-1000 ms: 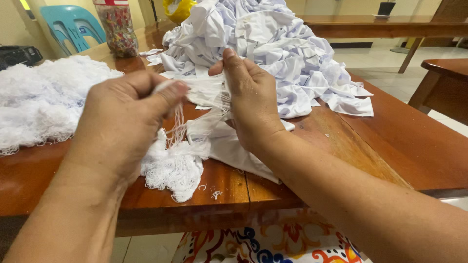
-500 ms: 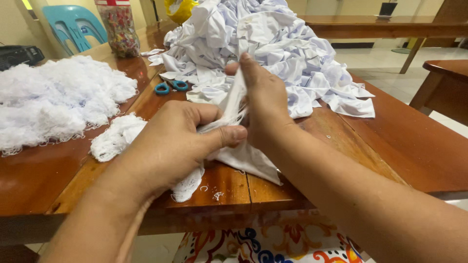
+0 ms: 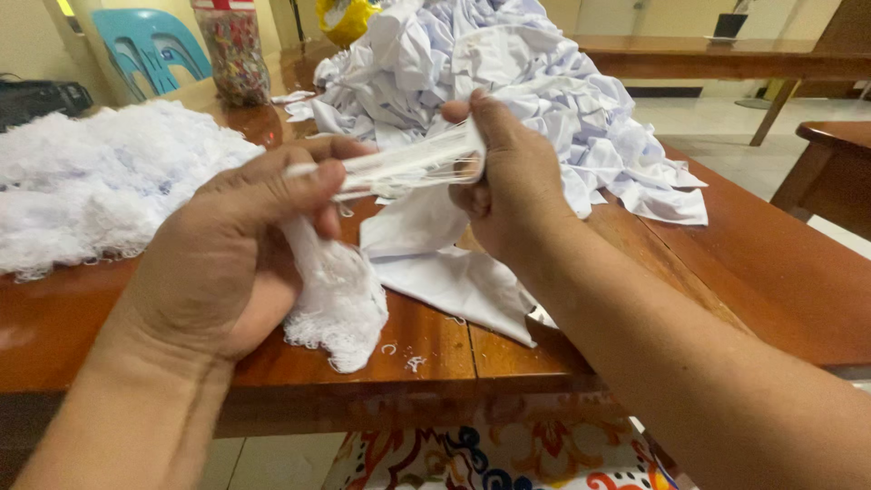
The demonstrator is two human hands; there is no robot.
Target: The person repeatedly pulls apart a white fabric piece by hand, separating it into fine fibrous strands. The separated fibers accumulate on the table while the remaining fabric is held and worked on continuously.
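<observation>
**Threads drawn taut between two pinching hands above the wooden table**

A bundle of white threads [image 3: 408,163] is held stretched between both hands, above the near part of the wooden table [image 3: 726,272]. Its long axis runs nearly level, rising slightly from the left hand [image 3: 231,254] toward the right hand [image 3: 513,181]. At the left end the strands are pinched between thumb and forefinger; the other left fingers are curled inward. At the right end they are pressed between the thumb and the closed fingers of the right hand, where they meet the frayed edge of a white cloth piece [image 3: 435,263]. That cloth hangs down from the right hand and lies spread on the table, its lower corner reaching close to the table's near edge.

Both hands are in contact with the threads, one at each end, so neither is nearer; the span lies straight between the two sets of fingertips. Below the left hand, a small clump of loose thread [image 3: 340,304] rests on the table, touching the palm side of that hand.

On the table's left part a large fluffy mass of pulled thread [image 3: 100,172] is spread. Toward the far side a heap of white cloth scraps [image 3: 526,73] is piled. At the far left end a clear jar with colourful contents [image 3: 234,50] stands, and a blue plastic chair [image 3: 150,45] is seen beyond it.
</observation>
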